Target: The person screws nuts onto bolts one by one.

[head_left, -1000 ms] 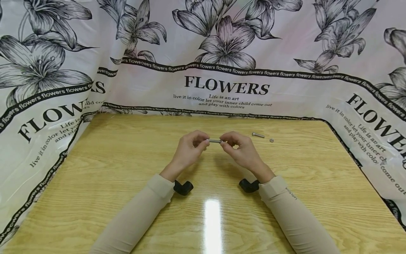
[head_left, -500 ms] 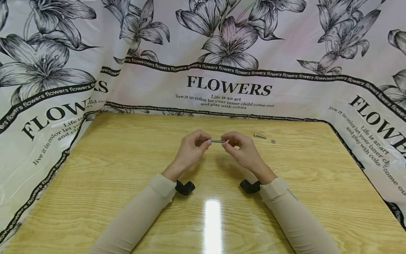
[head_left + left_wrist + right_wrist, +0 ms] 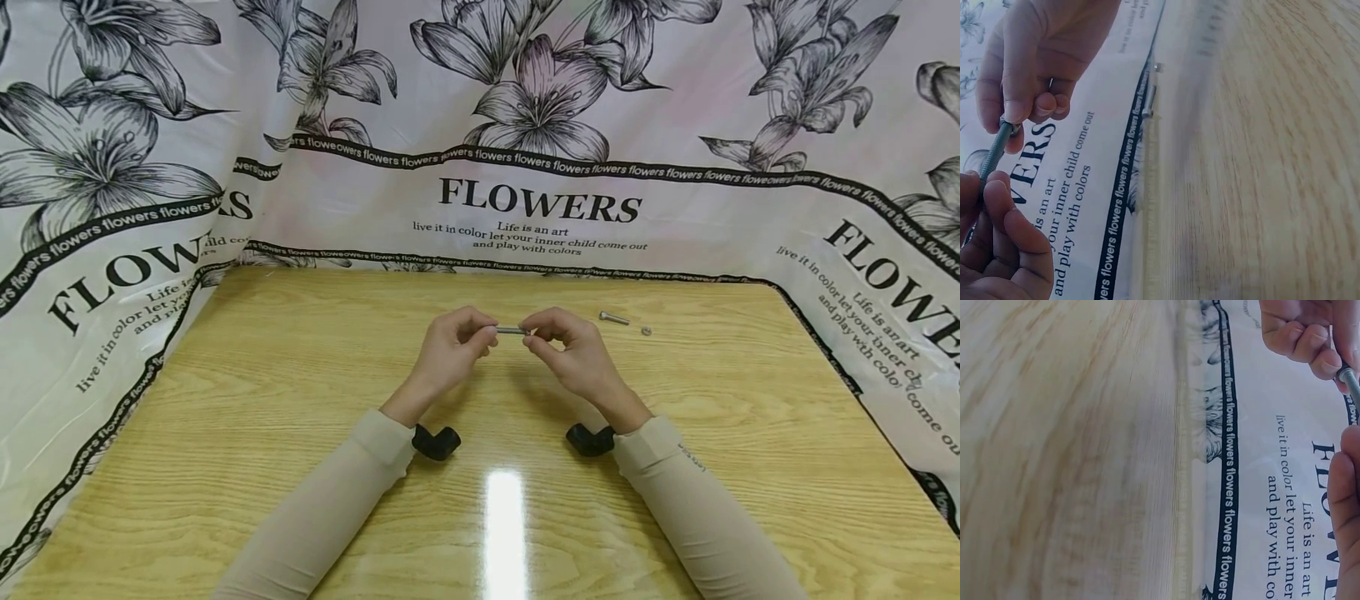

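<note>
A grey metal bolt (image 3: 512, 331) is held level above the table between both hands. The left hand (image 3: 452, 350) pinches its left end between thumb and fingers, with the bolt's head at those fingertips in the right wrist view. At the other end, the right hand (image 3: 576, 354) pinches a small nut (image 3: 1015, 129), mostly covered by its fingers. Thread shows along the bolt's shaft (image 3: 994, 156) in the left wrist view. Beyond the right hand, a second bolt (image 3: 614, 318) and a loose nut (image 3: 646, 331) lie on the table.
The wood-grain table (image 3: 300, 350) runs back to a white floral curtain (image 3: 525, 208), which also stands along both sides. Black angled pieces (image 3: 437, 442) stick out at the wrists. Light glares off the table's front middle.
Both hands stay nearly in place with the bolt between them. The right fingertips shift slightly at the bolt's end; the whole view sways a little.
</note>
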`<state>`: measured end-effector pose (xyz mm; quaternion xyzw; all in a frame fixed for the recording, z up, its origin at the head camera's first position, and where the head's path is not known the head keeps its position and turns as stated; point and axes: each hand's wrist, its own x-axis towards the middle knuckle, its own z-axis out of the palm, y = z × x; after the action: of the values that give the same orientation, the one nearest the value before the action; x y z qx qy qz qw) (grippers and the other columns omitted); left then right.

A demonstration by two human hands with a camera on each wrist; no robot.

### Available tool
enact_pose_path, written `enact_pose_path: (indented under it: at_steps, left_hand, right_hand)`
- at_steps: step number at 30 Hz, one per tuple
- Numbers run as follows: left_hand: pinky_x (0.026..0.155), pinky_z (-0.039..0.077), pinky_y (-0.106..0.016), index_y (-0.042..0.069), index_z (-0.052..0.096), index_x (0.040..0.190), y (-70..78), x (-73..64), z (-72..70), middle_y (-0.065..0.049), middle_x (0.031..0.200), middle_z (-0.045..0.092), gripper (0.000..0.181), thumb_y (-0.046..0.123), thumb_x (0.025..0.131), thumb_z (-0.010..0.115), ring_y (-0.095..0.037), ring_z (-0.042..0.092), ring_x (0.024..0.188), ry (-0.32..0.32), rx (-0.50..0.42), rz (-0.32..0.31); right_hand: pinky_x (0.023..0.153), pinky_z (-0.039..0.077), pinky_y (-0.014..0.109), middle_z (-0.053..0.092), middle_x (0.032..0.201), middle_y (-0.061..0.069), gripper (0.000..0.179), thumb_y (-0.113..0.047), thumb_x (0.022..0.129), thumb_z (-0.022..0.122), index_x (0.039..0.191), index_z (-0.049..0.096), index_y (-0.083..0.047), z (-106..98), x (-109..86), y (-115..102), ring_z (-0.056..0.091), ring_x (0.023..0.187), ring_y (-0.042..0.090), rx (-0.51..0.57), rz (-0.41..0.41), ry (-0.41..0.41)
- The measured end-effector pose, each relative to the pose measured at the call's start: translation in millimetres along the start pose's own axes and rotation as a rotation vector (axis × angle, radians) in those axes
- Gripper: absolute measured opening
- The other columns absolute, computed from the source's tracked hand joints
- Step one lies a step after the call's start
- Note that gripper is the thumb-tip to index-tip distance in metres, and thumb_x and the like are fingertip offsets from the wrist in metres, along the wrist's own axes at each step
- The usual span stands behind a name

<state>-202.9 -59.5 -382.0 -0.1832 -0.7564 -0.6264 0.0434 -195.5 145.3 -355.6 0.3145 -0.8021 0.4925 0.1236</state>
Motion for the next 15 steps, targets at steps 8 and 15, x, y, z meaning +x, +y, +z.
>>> enact_pose_path:
  at_steps: [8,15]
  left_hand:
    - [0.067,0.054,-0.032,0.002,0.067,0.102,1.4,1.2,0.5,-0.012,0.085,0.068,0.014,0.011,0.095,0.06,-0.023,0.062,0.072,-0.004,-0.022,-0.028]
    - [0.072,0.054,-0.042,-0.005,0.065,0.106,13.7,0.0,-1.2,-0.022,0.09,0.067,0.016,0.005,0.096,0.057,-0.033,0.063,0.078,-0.021,-0.05,-0.071]
  right_hand:
    - [0.07,0.05,0.032,0.067,0.082,0.018,0.014,0.008,0.088,0.062,0.102,0.064,0.007,0,-0.6,-3,0.061,0.071,0.027,-0.008,-0.015,0.004]
    - [0.08,0.055,0.037,0.066,0.097,0.026,0.019,0.014,0.088,0.058,0.107,0.06,0.013,1,1.0,0,0.065,0.087,0.036,0.1,-0.02,-0.024]
